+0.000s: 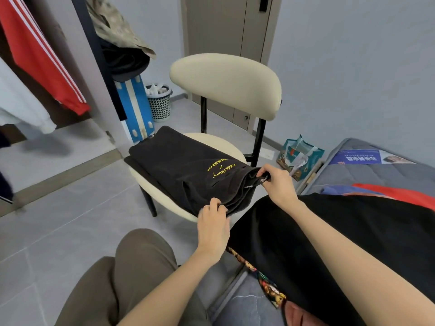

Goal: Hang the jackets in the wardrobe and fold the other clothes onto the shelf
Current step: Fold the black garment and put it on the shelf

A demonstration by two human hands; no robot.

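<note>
On the chair seat in front of us lies a black shirt, folded into a long stack with yellow lettering facing up. Its near end hangs slightly over the seat's front edge. Our left hand has its fingers curled over that near edge, pinching the folded layers. Our right hand pinches the same end farther right, thumb and fingers closed on the fabric by a small white-lettered label.

A second black garment is spread under our right forearm, across the bed on our right, with a strip of colourful print showing at its lower edge. Red and blue cloth shows just beyond it on the bed.

To the left, a red jacket with white stripes hangs in the wardrobe, a white garment below it. A camouflage garment hangs near the wardrobe's edge. Behind the chair stand a perforated bin and, by the bed, a green bag.
</note>
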